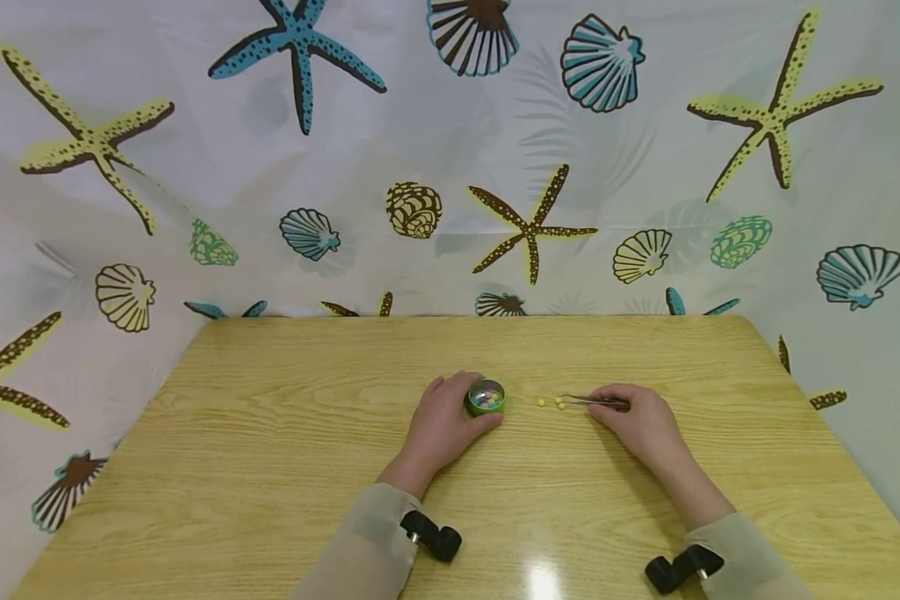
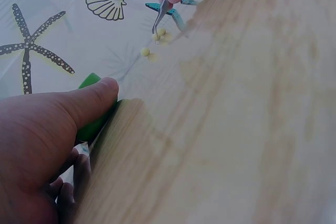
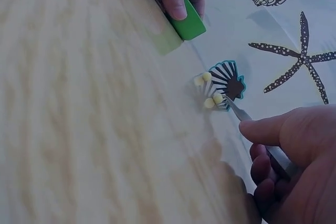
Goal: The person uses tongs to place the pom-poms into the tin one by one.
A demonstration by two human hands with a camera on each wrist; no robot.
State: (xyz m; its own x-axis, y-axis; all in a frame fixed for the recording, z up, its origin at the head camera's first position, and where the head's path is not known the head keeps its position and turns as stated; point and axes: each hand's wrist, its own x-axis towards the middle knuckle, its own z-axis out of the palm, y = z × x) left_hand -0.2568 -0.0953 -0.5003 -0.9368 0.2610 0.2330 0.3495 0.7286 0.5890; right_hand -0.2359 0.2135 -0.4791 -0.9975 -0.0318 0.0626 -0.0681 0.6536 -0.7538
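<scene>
My left hand (image 1: pixel 444 421) curls round a small round green container (image 1: pixel 486 410) standing on the table. Pastel beads (image 1: pixel 487 400) lie inside it. In the left wrist view, the thumb presses along the green side wall (image 2: pixel 97 124). Pinched in my right hand (image 1: pixel 641 421) is a pair of metal tweezers (image 1: pixel 596 401), pointing left toward the container. Small yellow beads lie between the hands: one bead (image 1: pixel 542 402) stands apart, nearer the container, and others (image 1: pixel 561 406) are right at the tweezer tips. In the right wrist view, the tips meet a yellow bead (image 3: pixel 218 98).
The wooden table (image 1: pixel 270 500) reflects light near its front. Behind it hangs a white cloth (image 1: pixel 390 125) printed with starfish and shells. Black wrist mounts (image 1: pixel 431 536) sit on both sleeves.
</scene>
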